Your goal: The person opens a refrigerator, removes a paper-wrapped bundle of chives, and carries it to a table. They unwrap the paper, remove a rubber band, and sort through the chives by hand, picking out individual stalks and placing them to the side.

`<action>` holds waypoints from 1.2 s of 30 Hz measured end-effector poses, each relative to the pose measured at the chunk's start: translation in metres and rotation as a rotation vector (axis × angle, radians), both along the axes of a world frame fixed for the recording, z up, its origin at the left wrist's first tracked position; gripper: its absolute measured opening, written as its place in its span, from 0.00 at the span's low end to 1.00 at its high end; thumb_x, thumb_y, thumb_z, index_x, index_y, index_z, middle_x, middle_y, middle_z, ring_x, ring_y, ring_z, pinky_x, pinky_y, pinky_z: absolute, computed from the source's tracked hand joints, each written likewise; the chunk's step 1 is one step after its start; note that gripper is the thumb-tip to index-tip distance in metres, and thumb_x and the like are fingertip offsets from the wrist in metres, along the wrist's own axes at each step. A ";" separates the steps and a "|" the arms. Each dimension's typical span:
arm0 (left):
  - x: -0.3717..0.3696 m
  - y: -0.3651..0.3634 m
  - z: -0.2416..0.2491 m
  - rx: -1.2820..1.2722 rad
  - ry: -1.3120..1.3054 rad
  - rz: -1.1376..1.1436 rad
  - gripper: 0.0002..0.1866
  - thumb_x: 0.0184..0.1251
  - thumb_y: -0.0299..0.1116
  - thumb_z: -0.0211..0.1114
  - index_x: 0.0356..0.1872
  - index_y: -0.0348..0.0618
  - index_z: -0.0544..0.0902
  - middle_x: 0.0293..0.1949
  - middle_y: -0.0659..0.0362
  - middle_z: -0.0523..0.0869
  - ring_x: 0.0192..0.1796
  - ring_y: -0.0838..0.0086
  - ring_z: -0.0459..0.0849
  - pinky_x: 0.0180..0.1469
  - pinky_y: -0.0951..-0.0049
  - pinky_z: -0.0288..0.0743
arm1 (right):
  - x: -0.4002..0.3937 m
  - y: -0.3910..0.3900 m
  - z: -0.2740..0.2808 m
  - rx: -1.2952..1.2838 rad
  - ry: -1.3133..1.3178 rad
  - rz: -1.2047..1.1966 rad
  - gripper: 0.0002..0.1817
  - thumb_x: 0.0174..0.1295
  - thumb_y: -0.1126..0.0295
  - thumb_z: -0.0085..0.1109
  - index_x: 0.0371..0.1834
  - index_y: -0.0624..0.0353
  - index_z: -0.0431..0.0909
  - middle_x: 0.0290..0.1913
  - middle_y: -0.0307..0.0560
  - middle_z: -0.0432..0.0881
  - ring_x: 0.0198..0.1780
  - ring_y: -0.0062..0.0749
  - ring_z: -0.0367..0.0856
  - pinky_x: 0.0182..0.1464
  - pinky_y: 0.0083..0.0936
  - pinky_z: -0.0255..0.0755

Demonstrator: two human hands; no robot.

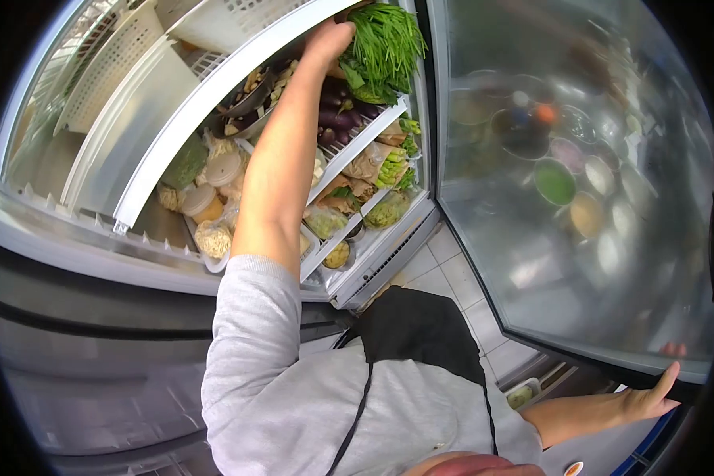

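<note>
My left hand [331, 41] reaches deep into the open glass-door fridge and is closed at the stem end of a bunch of long thin green chives [389, 47]; its fingertips are partly hidden. Dark purple eggplants [343, 120] lie on the shelf just below the greens. At the lower right, my right hand [650, 397] touches the edge of the fridge door [516, 262]. Its fingers are stretched and spread against that edge, and nothing is held in them.
Lidded tubs [204, 204] and bagged food crowd the shelf left of my arm. Wrapped green vegetables [393, 168] fill lower shelves. White perforated baskets [123, 63] stand at upper left. A white shelf edge [182, 107] crosses near my forearm. Pale floor tiles [452, 278] show below the door.
</note>
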State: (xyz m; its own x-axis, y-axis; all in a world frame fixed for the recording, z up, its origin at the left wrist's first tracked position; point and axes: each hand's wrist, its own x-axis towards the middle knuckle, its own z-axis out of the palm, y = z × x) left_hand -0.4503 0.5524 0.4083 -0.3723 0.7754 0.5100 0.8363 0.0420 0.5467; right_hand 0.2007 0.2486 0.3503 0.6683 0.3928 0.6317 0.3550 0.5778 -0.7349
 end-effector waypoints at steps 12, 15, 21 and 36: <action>-0.058 0.076 -0.026 -0.035 0.158 -0.077 0.24 0.62 0.43 0.63 0.53 0.37 0.82 0.43 0.49 0.87 0.40 0.64 0.85 0.49 0.66 0.76 | 0.003 -0.004 -0.001 0.013 -0.002 0.023 0.24 0.62 0.77 0.58 0.60 0.80 0.68 0.52 0.69 0.80 0.50 0.53 0.83 0.58 0.45 0.79; -0.004 -0.011 0.015 -0.115 -0.120 -0.070 0.21 0.65 0.43 0.60 0.46 0.33 0.84 0.43 0.48 0.87 0.47 0.65 0.84 0.48 0.64 0.75 | 0.007 -0.002 -0.005 0.027 0.024 0.016 0.24 0.62 0.76 0.58 0.60 0.80 0.68 0.51 0.70 0.80 0.50 0.53 0.83 0.58 0.47 0.79; -0.054 0.018 -0.021 0.327 -0.541 -0.310 0.26 0.61 0.23 0.67 0.60 0.29 0.71 0.54 0.47 0.81 0.51 0.61 0.83 0.49 0.66 0.82 | 0.012 -0.004 -0.010 0.003 0.110 -0.037 0.23 0.60 0.74 0.60 0.53 0.84 0.72 0.51 0.73 0.80 0.49 0.57 0.84 0.58 0.50 0.79; -0.013 -0.005 -0.001 0.460 -1.028 -0.134 0.10 0.71 0.30 0.54 0.51 0.43 0.74 0.41 0.56 0.81 0.43 0.66 0.82 0.46 0.62 0.82 | 0.021 -0.004 -0.013 -0.005 0.118 0.059 0.24 0.63 0.75 0.56 0.59 0.83 0.69 0.54 0.71 0.79 0.54 0.55 0.82 0.62 0.48 0.76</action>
State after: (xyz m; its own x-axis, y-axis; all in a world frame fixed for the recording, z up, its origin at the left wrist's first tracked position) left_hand -0.4632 0.5475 0.4071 -0.7074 0.6584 0.2571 -0.0358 -0.3967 0.9173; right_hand 0.2222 0.2445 0.3376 0.7137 0.4363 0.5480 0.2312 0.5917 -0.7723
